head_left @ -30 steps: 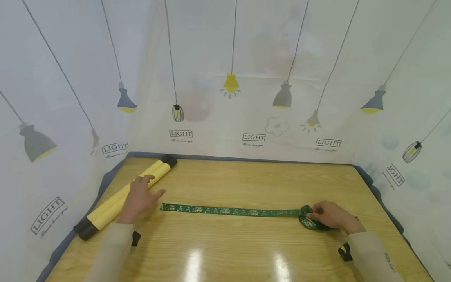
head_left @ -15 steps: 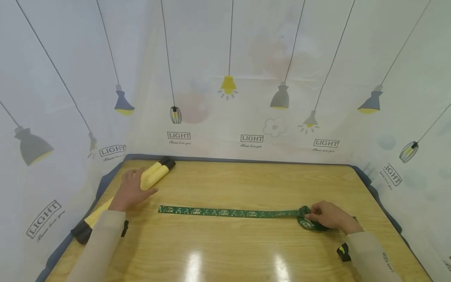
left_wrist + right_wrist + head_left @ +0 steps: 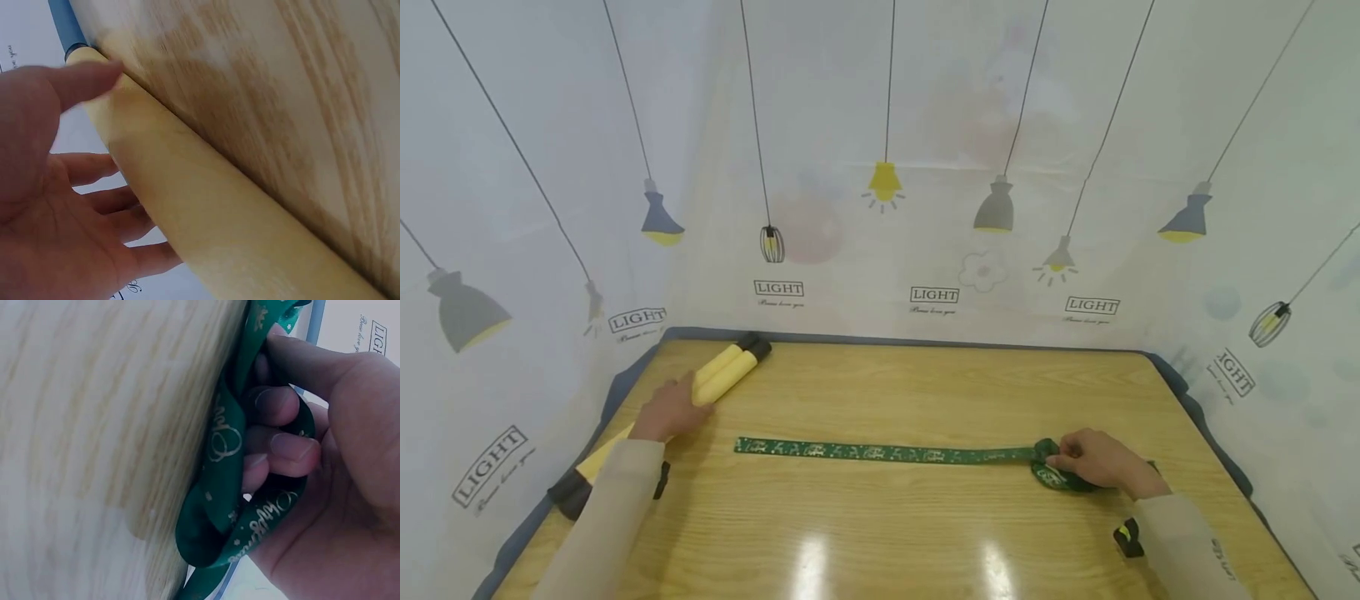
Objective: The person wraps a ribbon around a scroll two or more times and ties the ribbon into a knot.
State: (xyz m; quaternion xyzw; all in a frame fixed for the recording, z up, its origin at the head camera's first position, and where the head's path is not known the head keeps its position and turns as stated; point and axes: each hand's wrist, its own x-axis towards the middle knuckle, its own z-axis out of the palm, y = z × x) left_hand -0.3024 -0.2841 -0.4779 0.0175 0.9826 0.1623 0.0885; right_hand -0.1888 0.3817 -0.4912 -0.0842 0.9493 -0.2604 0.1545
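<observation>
Left hand [image 3: 672,408] is sitting at 2 yellow tubes [image 3: 727,378], fingers apart; right hand [image 3: 1101,458] is pinching green ribbon [image 3: 883,452]. Off-centre left grip would be risking tubes rolling.

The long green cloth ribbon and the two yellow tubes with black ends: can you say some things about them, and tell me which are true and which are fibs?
1. The right-hand grip is holding the long green cloth ribbon. True.
2. The two long yellow tubes with black ends are standing upright. False: they are lying down on the flat wood-grain table.
3. The ribbon has pale printing on it. True.
4. The left-hand grip is on the ribbon. False: it is at the yellow tubes.
5. The ribbon is bunched up at both ends. False: it is bunched only by the right side; its other end lies flat.
</observation>
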